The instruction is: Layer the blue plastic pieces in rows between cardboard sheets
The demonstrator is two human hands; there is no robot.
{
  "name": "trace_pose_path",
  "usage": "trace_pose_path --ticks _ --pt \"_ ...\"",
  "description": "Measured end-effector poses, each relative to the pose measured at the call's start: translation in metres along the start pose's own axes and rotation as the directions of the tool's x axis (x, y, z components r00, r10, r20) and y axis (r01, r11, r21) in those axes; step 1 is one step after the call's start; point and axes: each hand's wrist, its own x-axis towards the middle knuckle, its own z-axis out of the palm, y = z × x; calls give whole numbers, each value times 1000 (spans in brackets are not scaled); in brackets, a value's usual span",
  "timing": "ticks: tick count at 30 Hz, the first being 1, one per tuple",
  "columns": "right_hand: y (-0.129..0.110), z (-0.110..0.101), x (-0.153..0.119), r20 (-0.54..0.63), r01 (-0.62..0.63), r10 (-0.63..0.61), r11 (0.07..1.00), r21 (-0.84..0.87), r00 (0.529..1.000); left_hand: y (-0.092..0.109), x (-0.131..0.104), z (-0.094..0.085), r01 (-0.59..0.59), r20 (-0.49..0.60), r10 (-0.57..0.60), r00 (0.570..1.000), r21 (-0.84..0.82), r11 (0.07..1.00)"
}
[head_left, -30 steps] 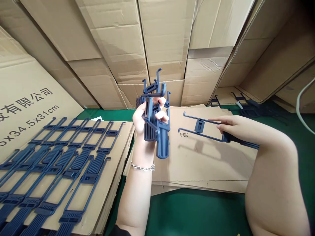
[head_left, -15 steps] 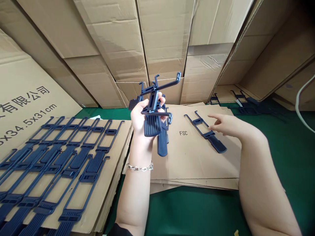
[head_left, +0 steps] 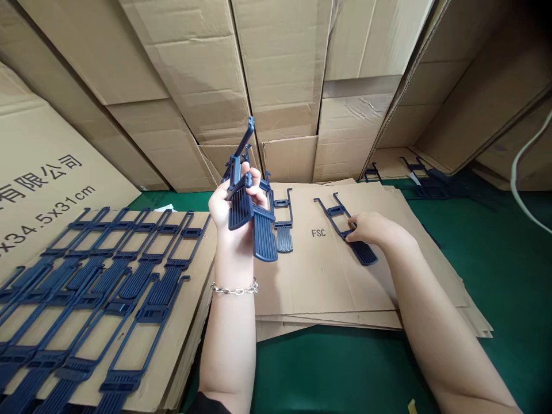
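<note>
head view: cardboard sheets (head_left: 328,282) on green table (head_left: 328,368), boxes (head_left: 284,69) behind

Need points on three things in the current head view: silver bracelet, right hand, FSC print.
Silver bracelet (head_left: 235,291): head view, middle of the chain.
Right hand (head_left: 366,227): head view, back of the hand.
FSC print (head_left: 318,233): head view, middle letter.

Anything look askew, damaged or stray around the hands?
The slanted blue frame at the right hand looks askew on the cardboard; its neighbour, nearer the left hand, lies straighter. A stray yellow scrap lies on the green surface. No damage is clear.
</note>
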Motion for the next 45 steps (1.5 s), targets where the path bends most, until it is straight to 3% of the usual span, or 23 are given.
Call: trace_pose_path --ticks 7,12,19,23,29,40,45 --pt "-13 2 -9 -28 142 -140 988 55 990 -4 3 -9 54 73 -45 996 -124 991" --pt "-29 8 -14 41 185 -185 983 4 982 -3 4 -12 35 83 -27 996 -107 994" --pt "-44 26 -11 -38 280 -279 959 44 960 4 7 -18 -38 71 39 997 -16 999" --pt "-49 30 -13 -55 343 -339 934 95 939 7 9 -24 -52 112 56 992 -36 998" --pt "-54 32 -13 -70 374 -367 914 158 928 2 7 -21 -44 79 50 996 -72 996" --pt "-56 44 2 -158 445 -419 871 208 894 -7 6 -15 31 101 -21 995 -93 995" --pt "-55 45 9 -284 484 -414 838 252 865 -9 4 -5 144 103 -154 983 95 985"
